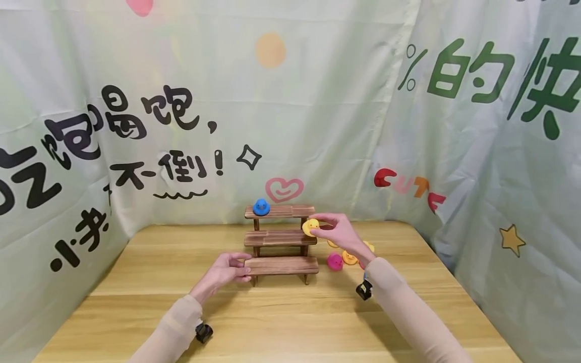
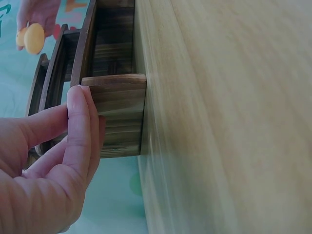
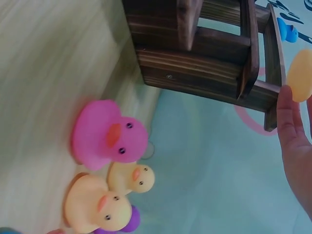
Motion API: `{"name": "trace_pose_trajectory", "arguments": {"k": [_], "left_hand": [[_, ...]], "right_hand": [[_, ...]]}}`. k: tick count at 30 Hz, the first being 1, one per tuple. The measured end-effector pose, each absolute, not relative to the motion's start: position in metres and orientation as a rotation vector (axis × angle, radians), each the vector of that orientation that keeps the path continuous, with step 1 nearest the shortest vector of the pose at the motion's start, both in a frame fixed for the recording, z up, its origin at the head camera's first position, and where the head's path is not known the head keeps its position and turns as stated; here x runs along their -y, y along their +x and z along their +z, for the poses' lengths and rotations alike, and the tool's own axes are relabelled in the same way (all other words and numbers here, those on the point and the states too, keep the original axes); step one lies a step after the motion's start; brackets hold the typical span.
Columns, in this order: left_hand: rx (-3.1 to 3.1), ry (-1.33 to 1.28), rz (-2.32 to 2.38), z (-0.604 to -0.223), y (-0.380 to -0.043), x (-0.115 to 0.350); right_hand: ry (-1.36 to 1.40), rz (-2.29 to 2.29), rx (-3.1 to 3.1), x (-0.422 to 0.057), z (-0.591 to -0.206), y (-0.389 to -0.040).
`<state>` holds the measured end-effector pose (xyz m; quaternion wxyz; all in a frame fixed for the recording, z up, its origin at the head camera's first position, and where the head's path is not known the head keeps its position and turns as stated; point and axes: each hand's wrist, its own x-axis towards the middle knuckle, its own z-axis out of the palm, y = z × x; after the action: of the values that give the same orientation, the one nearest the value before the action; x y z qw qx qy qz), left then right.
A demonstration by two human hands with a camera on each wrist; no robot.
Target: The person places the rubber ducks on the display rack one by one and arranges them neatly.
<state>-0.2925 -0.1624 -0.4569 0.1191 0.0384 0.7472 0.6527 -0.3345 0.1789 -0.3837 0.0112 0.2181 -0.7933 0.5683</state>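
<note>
We see a three-tiered stand [image 1: 281, 264] of dark brown wood, its flat boards streaked with grain and stepping up from near to far. It stands on a tabletop [image 1: 290, 322] of paler, smoother wood with long, soft grain lines. At the left end of the lowest, nearest board, we find the person's left hand [image 1: 222, 272], thumb and fingers clamped on the board's squared edge.

The right hand [image 1: 338, 229] pinches a yellow duck [image 1: 310, 228] between thumb and fingertips. We see this small, rounded, smooth toy held up at the stand's right side, by the right end of the middle board and below the top one; we cannot tell whether it touches the wood.

On the left end of the top, farthest board sits a blue duck [image 1: 261, 207], squat and glossy. To the right of the stand, on the table, we see more of these toys grouped together: a plump magenta duck [image 1: 335, 261] with an orange bill, and just right of it an orange-yellow duck [image 1: 350, 257]. Others lie partly hidden beyond the right forearm.

Pale, ribless sleeves [image 1: 174, 327] cover both forearms. On the far side we see a creased, pale green cloth [image 1: 308, 126] printed with dark lettering and a pink heart outline [image 1: 284, 189].
</note>
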Motion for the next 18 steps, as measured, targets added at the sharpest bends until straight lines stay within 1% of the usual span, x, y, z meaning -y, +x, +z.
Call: {"name": "trace_pose_trajectory", "arguments": {"k": [7,18], "left_hand": [[-2.168,0.102,1.916,-0.458,-0.291,0.162],[-2.166,0.139,1.899,-0.455,-0.291,0.164]], "right_hand": [[0.712,1.806,2.401,-0.164,-0.376,-0.342],[0.658,1.894,2.372,-0.146,-0.365,-0.352]]}}
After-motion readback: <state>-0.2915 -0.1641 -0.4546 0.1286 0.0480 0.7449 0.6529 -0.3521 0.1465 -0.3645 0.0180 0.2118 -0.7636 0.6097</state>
